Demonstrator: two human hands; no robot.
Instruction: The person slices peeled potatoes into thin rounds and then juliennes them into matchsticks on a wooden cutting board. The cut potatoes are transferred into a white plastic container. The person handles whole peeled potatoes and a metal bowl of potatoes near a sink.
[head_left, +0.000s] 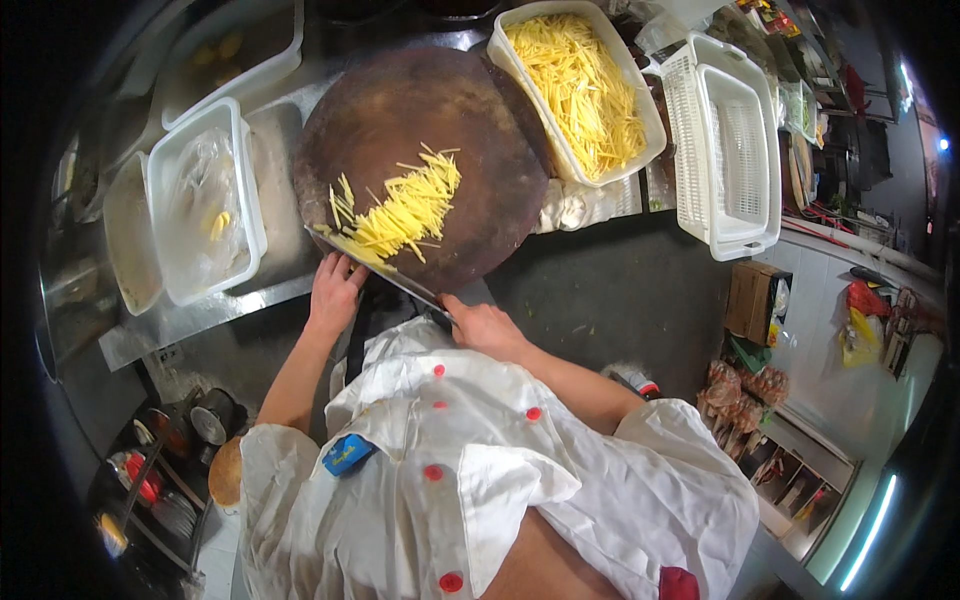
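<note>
My right hand (480, 326) is closed around the handle of a kitchen knife (409, 286), at the near edge of a round wooden chopping block (375, 97). The blade reaches up and left along the block's rim. At its far end my left hand (335, 291) has its fingertips behind the blade; whether they press on potato pieces there is hidden. Pale yellow strips, seemingly cut potato (409, 206), lie in a slanting heap on the block just beyond the blade. More such strips fill a white plastic tub (652, 139) at the block's right.
Left of the block, a white plastic bin (257, 217) holds a clear bag and a few yellow pieces. Behind it is a larger bin (296, 56) with whole yellow pieces under water. White slotted baskets (772, 172) stand at right. A cardboard box (746, 300) lies lower right.
</note>
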